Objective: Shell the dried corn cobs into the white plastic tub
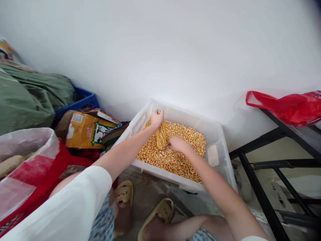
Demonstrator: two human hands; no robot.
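My left hand (pixel 156 119) is closed around the upper end of a corn cob (pixel 161 136), holding it tilted over a clear plastic bin (pixel 215 140). Rows of yellow kernels still cover the side of the cob facing me. Beside the cob's lower end, my right hand (pixel 177 144) is closed on a thin tool (pixel 169 144); only a small dark bit of it shows, and the fingers hide the rest. Loose corn kernels (pixel 173 164) fill the bin's lower part beneath both hands.
A white wall (pixel 175 53) rises behind the bin. On the left are a yellow cardboard box (pixel 84 131), a blue crate (pixel 86 100), a green cloth (pixel 32 97) and a red-and-white bag (pixel 32 167). A black metal frame (pixel 258 190) with a red plastic bag (pixel 288 108) stands right.
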